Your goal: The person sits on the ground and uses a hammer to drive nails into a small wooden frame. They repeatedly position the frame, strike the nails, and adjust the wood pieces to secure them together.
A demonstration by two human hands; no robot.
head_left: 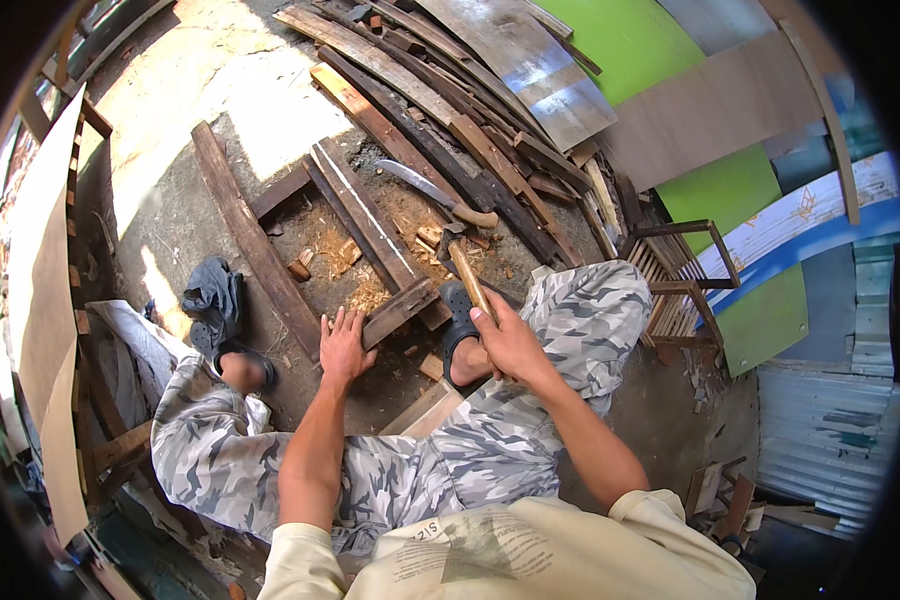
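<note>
My right hand (510, 343) is closed around the wooden handle of a tool with a dark metal head (452, 238); whether it is a hammer or a hatchet I cannot tell. Fingers spread, my left hand (344, 345) rests between the near ends of a dark timber frame, its thumb by the short crosspiece (400, 311). The frame lies on the ground, with a long left beam (255, 245) and a right beam (365, 215) bearing a pale stripe. Beyond the tool's head lies a machete (435, 193) with a wooden handle, its blade pointing away to the left.
Wood chips (370, 296) litter the ground around the right beam. Long planks (390, 130) are piled at the back right. A slatted wooden chair (675, 280) stands at right, near green and grey panels. My feet, in dark clogs (458, 320), flank the frame. A plywood sheet (48, 320) leans at left.
</note>
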